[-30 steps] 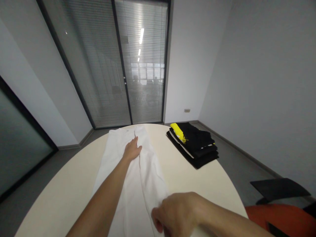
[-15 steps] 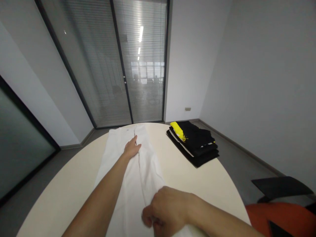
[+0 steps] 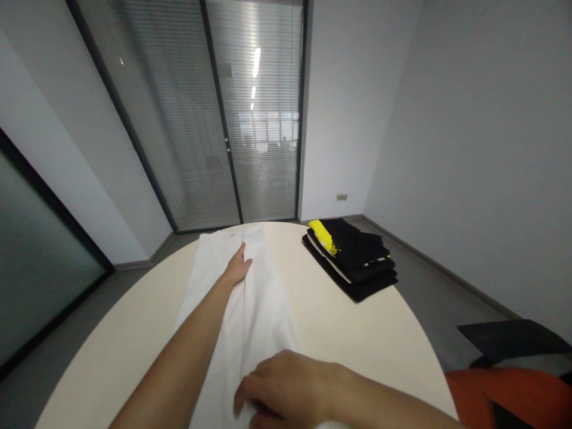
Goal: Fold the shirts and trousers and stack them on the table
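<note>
A white garment (image 3: 259, 298) lies stretched lengthwise down the middle of a round cream table (image 3: 357, 322). My left hand (image 3: 236, 269) rests flat on its far part, fingers stretched out and together, pressing the cloth. My right hand (image 3: 279, 387) is near me at the garment's near end, fingers curled down over a fold of the white cloth. The fingertips are partly hidden under the hand.
A stack of folded black clothes (image 3: 353, 259) with a yellow patch sits at the table's far right. Glass doors with blinds (image 3: 223, 119) stand behind the table. An orange chair (image 3: 509, 396) and a dark seat (image 3: 509, 336) are at the right.
My right hand has slid leftward across the near end of the garment, carrying the cloth's edge over. My left hand has shifted slightly farther along the garment.
</note>
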Demonstrator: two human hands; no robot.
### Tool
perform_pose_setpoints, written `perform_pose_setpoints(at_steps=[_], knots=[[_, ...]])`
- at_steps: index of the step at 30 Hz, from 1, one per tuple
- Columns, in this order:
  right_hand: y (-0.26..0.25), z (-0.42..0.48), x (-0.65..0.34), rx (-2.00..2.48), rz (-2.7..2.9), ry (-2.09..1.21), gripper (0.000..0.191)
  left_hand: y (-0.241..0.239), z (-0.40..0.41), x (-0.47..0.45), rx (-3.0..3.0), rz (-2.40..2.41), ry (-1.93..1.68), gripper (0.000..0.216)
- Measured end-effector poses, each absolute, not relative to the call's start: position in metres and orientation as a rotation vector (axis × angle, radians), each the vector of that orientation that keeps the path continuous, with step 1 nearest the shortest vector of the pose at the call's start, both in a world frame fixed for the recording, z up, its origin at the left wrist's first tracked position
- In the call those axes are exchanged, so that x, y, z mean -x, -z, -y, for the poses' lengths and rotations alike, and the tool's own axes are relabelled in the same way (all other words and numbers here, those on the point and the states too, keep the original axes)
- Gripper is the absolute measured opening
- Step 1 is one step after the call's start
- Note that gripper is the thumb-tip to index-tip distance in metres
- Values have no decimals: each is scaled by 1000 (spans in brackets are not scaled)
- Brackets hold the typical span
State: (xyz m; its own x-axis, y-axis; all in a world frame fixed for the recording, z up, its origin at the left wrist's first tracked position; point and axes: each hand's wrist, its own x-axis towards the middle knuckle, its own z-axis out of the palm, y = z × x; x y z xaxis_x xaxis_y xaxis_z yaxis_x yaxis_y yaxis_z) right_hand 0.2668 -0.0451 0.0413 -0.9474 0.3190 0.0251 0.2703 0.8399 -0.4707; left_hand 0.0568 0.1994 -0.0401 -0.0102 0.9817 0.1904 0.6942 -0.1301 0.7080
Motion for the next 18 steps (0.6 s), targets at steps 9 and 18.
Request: perform_pose_setpoints(at_steps=[9, 18], knots=[[-21, 44, -260, 315, 2950, -453, 18, 39, -199, -57, -1856, -1719, -983, 71], [-17, 48, -253, 269, 2869, -407, 29, 42, -203, -55, -1877, -1742, -978, 71]])
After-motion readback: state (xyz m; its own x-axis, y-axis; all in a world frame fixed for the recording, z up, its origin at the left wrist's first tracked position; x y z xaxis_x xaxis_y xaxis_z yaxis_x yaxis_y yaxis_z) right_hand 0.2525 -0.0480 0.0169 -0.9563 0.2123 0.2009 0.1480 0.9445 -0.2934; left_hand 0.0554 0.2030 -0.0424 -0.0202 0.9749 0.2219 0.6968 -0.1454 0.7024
